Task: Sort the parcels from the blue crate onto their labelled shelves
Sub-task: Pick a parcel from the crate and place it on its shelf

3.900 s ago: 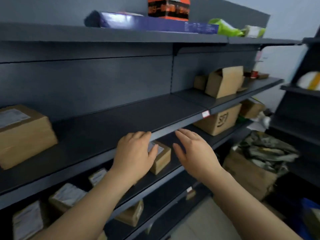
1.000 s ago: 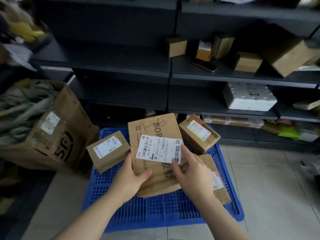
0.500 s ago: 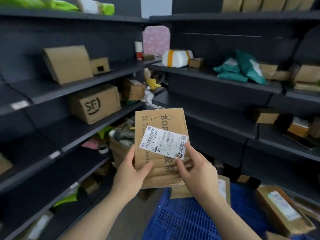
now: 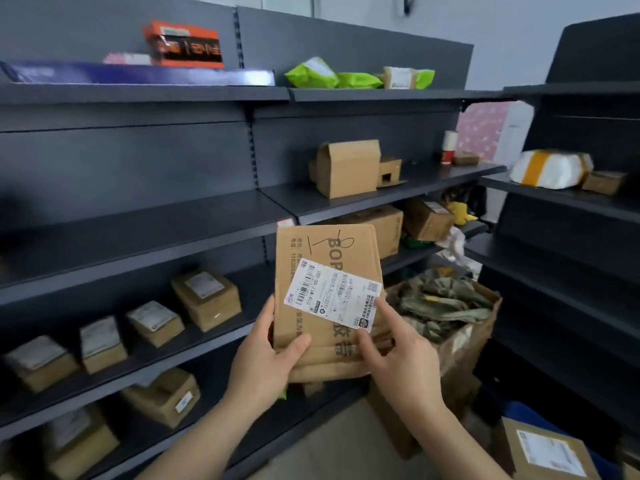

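I hold a flat brown cardboard parcel [image 4: 311, 258] upright in front of me, its white shipping label [image 4: 334, 295] facing me. My left hand [image 4: 266, 355] grips its lower left edge, thumb on the front. My right hand [image 4: 401, 365] holds the lower right side, forefinger stretched along the label's edge. Behind it stand dark grey shelves [image 4: 145, 226]. A sliver of the blue crate [image 4: 523, 412] shows at the lower right, with a labelled box [image 4: 547, 452] beside it.
Small labelled boxes [image 4: 206, 297] line the lower left shelves. An open carton [image 4: 349, 168] sits on the middle shelf, green mailers [image 4: 313, 74] on the top one. A big carton of crumpled packing [image 4: 446, 306] stands on the floor right of the parcel. A second shelf unit [image 4: 568, 202] is at right.
Since a second ago I have lifted the parcel from over the blue crate and turned left to face the left shelf unit. Both hands keep their hold.
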`<state>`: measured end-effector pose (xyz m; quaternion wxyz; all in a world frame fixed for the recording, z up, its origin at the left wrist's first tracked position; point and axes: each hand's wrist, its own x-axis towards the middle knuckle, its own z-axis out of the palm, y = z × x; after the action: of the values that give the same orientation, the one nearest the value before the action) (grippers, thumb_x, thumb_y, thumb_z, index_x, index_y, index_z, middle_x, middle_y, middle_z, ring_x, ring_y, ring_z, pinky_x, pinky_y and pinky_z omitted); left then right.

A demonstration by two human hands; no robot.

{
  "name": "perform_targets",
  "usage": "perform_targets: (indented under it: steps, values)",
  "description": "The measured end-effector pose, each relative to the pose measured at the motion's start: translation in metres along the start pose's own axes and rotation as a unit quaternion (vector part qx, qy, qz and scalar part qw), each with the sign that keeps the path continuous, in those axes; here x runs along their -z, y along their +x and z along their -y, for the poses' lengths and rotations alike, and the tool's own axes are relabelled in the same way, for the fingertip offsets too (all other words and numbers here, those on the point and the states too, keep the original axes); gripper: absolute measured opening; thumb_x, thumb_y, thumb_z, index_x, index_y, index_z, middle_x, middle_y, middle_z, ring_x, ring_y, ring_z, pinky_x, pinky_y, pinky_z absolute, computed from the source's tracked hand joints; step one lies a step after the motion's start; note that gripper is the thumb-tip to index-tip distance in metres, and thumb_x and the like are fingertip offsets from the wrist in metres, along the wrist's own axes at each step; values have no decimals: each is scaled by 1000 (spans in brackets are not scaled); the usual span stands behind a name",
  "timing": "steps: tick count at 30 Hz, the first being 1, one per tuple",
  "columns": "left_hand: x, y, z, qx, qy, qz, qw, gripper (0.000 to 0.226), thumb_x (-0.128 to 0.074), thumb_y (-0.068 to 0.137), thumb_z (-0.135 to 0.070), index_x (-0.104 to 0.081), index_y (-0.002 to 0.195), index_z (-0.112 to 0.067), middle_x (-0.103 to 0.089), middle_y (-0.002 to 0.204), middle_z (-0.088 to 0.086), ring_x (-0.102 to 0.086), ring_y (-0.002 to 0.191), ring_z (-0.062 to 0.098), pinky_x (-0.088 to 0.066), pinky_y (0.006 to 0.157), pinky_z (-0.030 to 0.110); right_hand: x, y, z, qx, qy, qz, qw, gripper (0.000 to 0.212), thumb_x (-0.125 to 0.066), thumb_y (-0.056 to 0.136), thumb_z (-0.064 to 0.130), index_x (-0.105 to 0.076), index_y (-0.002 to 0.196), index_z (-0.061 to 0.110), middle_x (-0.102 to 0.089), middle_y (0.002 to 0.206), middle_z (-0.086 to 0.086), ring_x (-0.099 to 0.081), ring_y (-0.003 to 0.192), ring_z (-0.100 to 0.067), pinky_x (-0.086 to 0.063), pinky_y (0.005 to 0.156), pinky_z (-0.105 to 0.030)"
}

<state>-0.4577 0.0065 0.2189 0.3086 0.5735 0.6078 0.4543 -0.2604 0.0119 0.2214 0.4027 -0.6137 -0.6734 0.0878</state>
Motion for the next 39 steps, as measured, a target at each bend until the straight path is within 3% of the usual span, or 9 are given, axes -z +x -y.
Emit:
perform_targets:
  steps: [3,6,11,15,20,26,28,31,39]
  values:
    - [37,11,9,2,8,-44,999,75,-70,82,-37,-26,139,-57,-58,115,-33,-54,108,-8,-50,90,29,-25,19,32,45,13,17,999,57,-61,85,44,-41,138,36,-66,106,12,-59,76,-4,-42,63,-19]
    - [71,26,14,2,21,-87,996,75,-70,81,-43,-24,140,-55,-57,121,-31,-54,112,-2,-51,93,38,-46,43,62,91,30,33,995,58,-60,86,44,-41,139,33,-63,113,14,-60,85,-2,-46,68,-17]
    - [128,60,16,3,46,-165,985,74,-66,82,-50,-23,142,-52,-58,121,-28,-58,108,-1,-54,89,38,-82,100,116,157,74,74,982,57,-57,87,47,-39,139,36,-60,124,15,-58,105,-4,-52,87,-33]
    - [171,93,8,6,92,-235,968,71,-61,85,-51,-22,144,-45,-57,122,-26,-57,109,5,-51,93,41,-110,152,163,217,114,117,963,49,-56,88,45,-43,134,39,-63,118,14,-59,103,-8,-54,83,-38]
    - [212,129,-2,14,123,-288,950,46,-59,90,-41,-34,128,-50,-53,103,-33,-55,102,2,-48,84,30,-148,208,213,250,146,173,941,43,-57,89,42,-50,131,37,-64,113,11,-60,101,-14,-51,83,-35]
    - [253,165,7,38,147,-343,927,50,-58,91,-39,-37,136,-35,-45,90,-37,-50,97,2,-42,83,27,-213,259,260,240,189,248,919,45,-58,89,40,-53,132,25,-63,121,3,-58,107,-18,-50,90,-38]
    - [268,176,13,47,153,-344,925,43,-57,90,-42,-42,130,-37,-54,98,-31,-56,102,5,-48,86,31,-234,271,275,243,194,262,914,42,-57,90,39,-55,130,23,-63,120,2,-59,106,-18,-50,90,-38]
    - [291,193,21,64,142,-345,926,52,-57,91,-43,-40,139,-32,-56,117,-20,-58,109,12,-50,94,39,-264,285,297,257,195,273,906,44,-54,90,42,-55,130,23,-61,125,2,-56,111,-18,-47,94,-36]
    - [352,231,51,81,152,-338,925,54,-58,90,-45,-45,137,-22,-58,124,-7,-54,117,17,-46,98,38,-327,307,351,265,199,307,892,43,-52,92,40,-54,131,23,-58,129,2,-54,115,-17,-45,96,-32]
